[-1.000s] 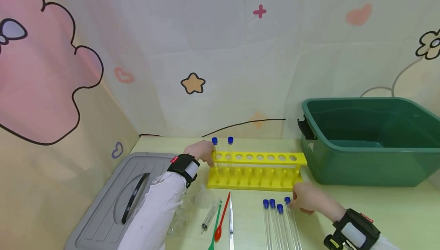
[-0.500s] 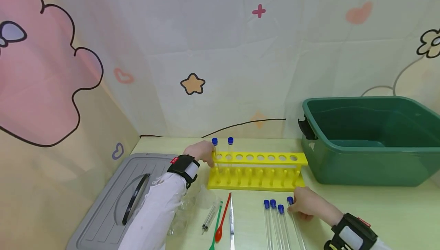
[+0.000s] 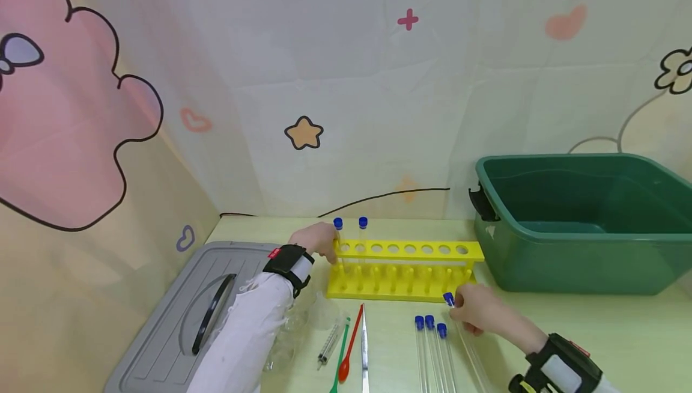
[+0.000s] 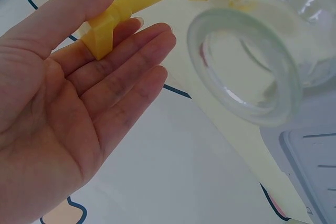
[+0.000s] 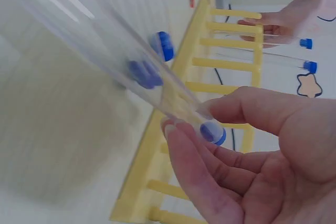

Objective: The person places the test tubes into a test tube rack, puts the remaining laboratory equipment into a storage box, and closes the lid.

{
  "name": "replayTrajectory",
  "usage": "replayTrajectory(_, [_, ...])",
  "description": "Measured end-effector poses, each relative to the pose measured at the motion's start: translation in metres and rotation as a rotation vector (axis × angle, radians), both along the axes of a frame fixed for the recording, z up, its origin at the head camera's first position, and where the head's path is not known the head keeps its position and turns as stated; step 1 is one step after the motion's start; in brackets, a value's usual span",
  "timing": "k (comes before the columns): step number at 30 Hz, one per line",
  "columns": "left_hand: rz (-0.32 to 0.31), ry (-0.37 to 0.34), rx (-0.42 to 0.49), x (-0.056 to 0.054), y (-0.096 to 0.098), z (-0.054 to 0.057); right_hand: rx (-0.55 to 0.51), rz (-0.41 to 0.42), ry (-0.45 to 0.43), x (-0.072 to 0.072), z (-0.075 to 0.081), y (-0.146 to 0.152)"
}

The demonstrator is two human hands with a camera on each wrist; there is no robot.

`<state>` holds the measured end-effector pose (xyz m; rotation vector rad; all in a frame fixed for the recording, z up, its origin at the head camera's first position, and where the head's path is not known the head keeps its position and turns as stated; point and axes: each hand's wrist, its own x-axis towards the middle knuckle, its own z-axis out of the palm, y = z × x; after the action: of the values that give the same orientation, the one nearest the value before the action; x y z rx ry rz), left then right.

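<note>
A yellow test tube rack [image 3: 400, 292] stands mid-table, and two blue-capped test tubes [image 3: 363, 223] are upright in its left holes. With thumb and fingers, my left hand [image 3: 316, 239] holds the rack's left end; in the left wrist view the yellow end piece [image 4: 100, 38] sits between thumb and fingers. My right hand [image 3: 483, 309] pinches a clear test tube [image 5: 121, 59] just below its blue cap [image 5: 213, 133], the tube tilted in front of the rack. To the left of that hand lie three more capped test tubes [image 3: 430, 345].
A green bin [image 3: 573, 264] stands at the right, a grey lid [image 3: 167, 327] at the left. Clear glassware [image 4: 247, 66] stands near my left forearm. A syringe [image 3: 328, 345], a green stick [image 3: 340, 354], a red spoon [image 3: 344, 369] and metal tweezers [image 3: 364, 345] lie in front.
My right hand has drawn one test tube away from the others and raised its capped end slightly toward the rack. My left hand stays at the rack's end.
</note>
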<state>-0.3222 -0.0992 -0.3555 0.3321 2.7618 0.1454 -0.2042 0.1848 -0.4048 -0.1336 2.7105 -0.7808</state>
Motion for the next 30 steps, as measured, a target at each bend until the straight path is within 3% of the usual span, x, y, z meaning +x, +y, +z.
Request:
replayTrajectory(9, [-0.020, 0.013, 0.005, 0.001, -0.001, 0.000, -0.166, 0.027, 0.164, 0.000, 0.035, -0.010])
replayTrajectory(14, [-0.022, 0.015, 0.009, 0.002, -0.001, 0.000, -0.200, 0.040, 0.298, -0.002, 0.051, -0.013])
replayTrajectory(23, [-0.015, 0.013, 0.004, 0.001, -0.001, 0.000, -0.226, 0.054, 0.519, -0.009, 0.063, -0.022])
replayTrajectory(30, [-0.026, 0.011, 0.000, 0.000, -0.001, 0.000, -0.319, 0.046, 0.692, -0.020, 0.068, -0.033])
